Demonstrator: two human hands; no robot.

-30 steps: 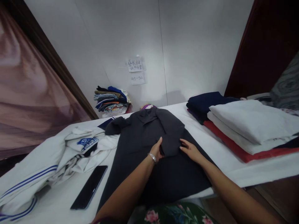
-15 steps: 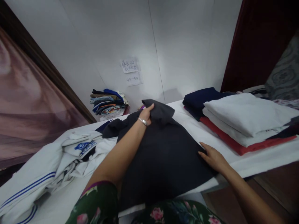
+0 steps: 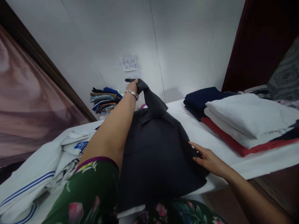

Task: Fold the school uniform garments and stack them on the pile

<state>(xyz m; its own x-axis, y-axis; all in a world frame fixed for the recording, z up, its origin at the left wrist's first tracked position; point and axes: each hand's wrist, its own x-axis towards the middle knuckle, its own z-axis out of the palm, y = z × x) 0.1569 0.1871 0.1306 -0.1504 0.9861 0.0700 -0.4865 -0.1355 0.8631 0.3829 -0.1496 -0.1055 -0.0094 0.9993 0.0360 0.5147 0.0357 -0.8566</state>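
A dark grey, nearly black shirt (image 3: 156, 152) with a collar lies spread on the white-covered table in front of me, its lower end toward my body. My left hand (image 3: 133, 87) is closed on one of its sleeves (image 3: 154, 99), which it holds raised off the table toward the wall. A silver bangle circles that wrist. At the shirt's right side edge my right hand (image 3: 207, 160) touches the cloth, index finger and thumb apart. Some of its other fingers are hidden.
To the left lies a rumpled white garment (image 3: 44, 165) with blue stripes. Folded clothes (image 3: 106, 101) are piled by the wall. On the right, a stack holds white (image 3: 252, 115), red (image 3: 224, 133) and navy (image 3: 201, 98) clothes. Paper notes (image 3: 130, 63) hang on the wall.
My left hand has moved up and left, drawing the sleeve out long. The shirt's right edge has shifted inward, and my right hand has moved slightly left with it.
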